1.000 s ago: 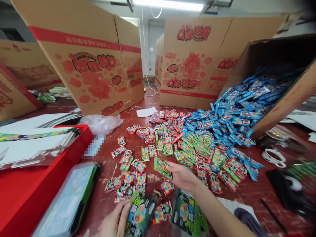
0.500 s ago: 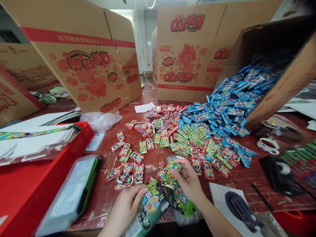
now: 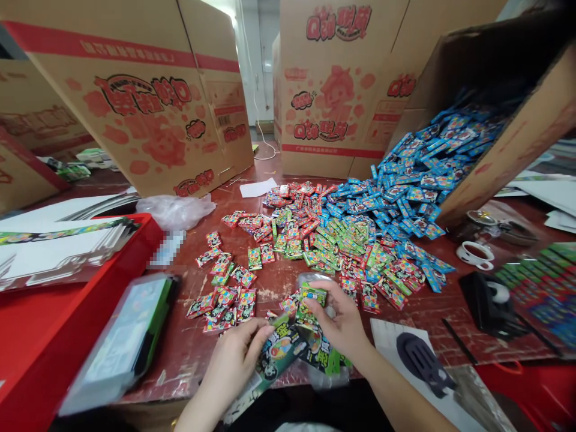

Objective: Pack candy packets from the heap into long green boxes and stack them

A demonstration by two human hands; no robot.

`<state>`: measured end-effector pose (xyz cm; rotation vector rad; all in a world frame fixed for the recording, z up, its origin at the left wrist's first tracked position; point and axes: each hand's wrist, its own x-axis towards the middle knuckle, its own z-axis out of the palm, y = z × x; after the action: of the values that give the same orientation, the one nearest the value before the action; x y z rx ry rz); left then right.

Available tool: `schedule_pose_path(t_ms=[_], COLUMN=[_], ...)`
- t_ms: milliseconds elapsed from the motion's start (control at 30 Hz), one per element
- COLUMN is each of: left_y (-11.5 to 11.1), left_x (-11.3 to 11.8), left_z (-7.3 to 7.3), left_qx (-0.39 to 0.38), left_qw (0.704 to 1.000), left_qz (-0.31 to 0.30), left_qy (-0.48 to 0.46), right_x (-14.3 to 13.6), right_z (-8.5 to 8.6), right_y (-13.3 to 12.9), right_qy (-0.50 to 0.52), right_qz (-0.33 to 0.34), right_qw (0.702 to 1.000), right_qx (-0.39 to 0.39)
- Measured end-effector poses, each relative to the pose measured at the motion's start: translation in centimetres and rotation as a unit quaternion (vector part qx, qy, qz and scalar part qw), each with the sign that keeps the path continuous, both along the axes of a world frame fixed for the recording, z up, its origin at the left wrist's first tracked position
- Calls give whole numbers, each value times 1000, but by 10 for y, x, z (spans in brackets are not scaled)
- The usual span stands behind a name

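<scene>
In the head view, the left hand (image 3: 240, 354) was closed, its thumb and fingers pinching a dark green pouch (image 3: 281, 348) near the table's (image 3: 180, 354) front edge. The right hand (image 3: 342, 315) was partly closed and held a small green packet (image 3: 310, 307) (it was tilted a little) just beside the pouch. Beyond the hands lay a pile of red packets (image 3: 310, 207), and blue packets (image 3: 405, 192) spilled from a carton (image 3: 517, 138).

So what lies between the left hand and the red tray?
In the head view, a plastic-wrapped bundle beside the red tray, then a bare strip of tabletop towards the left hand.
</scene>
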<state>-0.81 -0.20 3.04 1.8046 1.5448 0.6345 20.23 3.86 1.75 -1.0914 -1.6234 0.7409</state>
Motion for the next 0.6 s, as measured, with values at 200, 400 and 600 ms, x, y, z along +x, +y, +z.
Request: schedule_pose_path(t_ms=[200, 400, 600], left_y=[4, 2, 0], left_x=[3, 8, 13], left_z=[-2, -8, -14], left_qx=[-25, 0, -5], left_qw=[999, 999, 999], left_qz=[11, 31, 25], left_qy=[-42, -11, 34], right_x=[0, 9, 3], right_z=[1, -6, 0], right_y=[1, 10, 8], right_qy=[41, 9, -61], right_qz=[78, 158, 172], right_qw=[994, 973, 979], right_qx=[-71, -168, -94])
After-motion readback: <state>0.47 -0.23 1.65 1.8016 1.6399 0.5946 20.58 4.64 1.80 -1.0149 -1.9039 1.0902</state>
